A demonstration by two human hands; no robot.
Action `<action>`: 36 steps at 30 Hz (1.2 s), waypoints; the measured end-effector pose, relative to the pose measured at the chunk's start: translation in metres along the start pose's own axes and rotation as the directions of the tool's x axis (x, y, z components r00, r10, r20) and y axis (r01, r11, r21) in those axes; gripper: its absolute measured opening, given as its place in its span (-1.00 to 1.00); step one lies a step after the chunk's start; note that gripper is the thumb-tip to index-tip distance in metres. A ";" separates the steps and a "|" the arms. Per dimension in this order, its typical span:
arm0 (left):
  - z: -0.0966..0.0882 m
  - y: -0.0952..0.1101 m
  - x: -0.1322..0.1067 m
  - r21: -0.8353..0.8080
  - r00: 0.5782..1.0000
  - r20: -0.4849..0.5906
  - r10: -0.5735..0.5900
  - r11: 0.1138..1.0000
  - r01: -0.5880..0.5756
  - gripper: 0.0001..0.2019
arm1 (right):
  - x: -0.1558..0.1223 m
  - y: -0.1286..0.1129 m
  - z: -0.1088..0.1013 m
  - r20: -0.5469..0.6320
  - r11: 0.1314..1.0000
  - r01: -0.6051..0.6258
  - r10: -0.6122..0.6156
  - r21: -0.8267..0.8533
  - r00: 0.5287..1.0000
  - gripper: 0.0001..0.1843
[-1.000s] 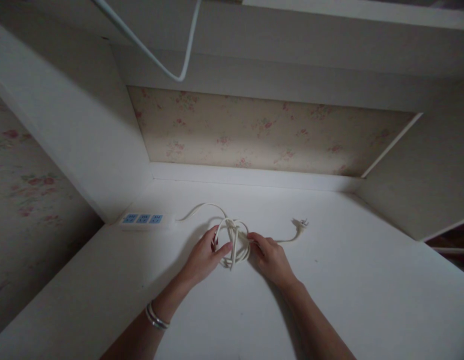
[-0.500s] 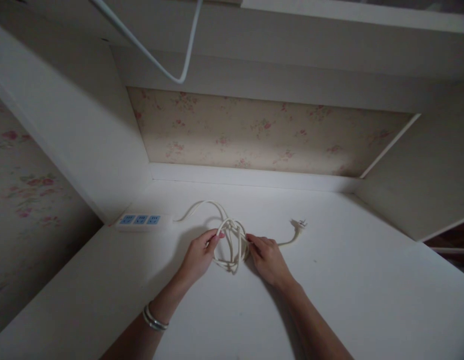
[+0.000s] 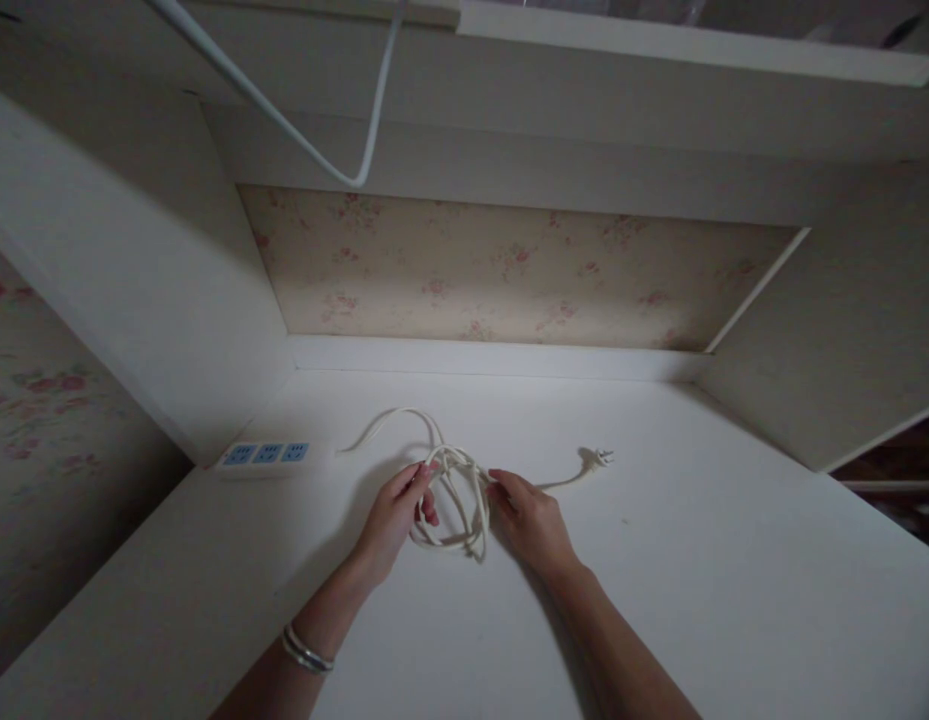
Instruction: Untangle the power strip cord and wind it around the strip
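A broad, flat white tabletop (image 3: pixel 734 560) is bounded on both sides by upright white panels and at the back by a panel of cream wallpaper (image 3: pixel 509 270) printed with pink flowers. At the upper left, a slender pale rod (image 3: pixel 284 122) bent into a V is seen overhead.

From the lower edge, both bare forearms are extended forward, angled inward so that the hands are brought near each other over the middle of the surface. The left hand (image 3: pixel 389 515) is turned palm inward, its wrist held nearly straight; the thumb and forefinger are pinched on the cord, and other fingertips are curled inside the loop. The right hand (image 3: pixel 535 515) is held with its back upward and its fingers bent, the forefinger pressed to the cord at the coil's right side (the thumb is largely hidden beneath).

Between the hands, the cream-coloured flexible cord (image 3: pixel 484 515) is gathered in loose, crossing loops. By it, the long white plastic power strip (image 3: pixel 265 466) with three blue socket faces is joined at the left, and the small pale plug (image 3: pixel 600 458) with metal prongs at the right. Above the left wrist, silvery bangles (image 3: pixel 306 650) are worn.
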State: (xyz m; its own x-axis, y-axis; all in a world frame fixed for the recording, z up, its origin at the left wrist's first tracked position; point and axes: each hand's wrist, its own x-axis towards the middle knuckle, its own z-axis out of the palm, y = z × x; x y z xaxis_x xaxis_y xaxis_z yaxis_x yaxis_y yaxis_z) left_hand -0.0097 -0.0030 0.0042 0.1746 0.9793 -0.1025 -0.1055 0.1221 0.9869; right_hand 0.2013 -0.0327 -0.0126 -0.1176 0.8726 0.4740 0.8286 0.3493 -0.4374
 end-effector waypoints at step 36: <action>-0.003 -0.003 0.008 -0.613 0.992 -0.013 -0.129 0.785 0.094 -0.80 | 0.001 0.044 -0.057 0.405 0.953 -0.062 0.184 -0.297 0.896 -0.66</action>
State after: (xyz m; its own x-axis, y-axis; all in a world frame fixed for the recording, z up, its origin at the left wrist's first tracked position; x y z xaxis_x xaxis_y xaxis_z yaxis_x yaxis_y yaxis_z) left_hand -0.0107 0.0049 0.0005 0.1741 0.9575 -0.2301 -0.6664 0.2866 0.6883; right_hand 0.2694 -0.0364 0.0121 -0.1745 0.9841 0.0343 0.9593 0.1778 -0.2193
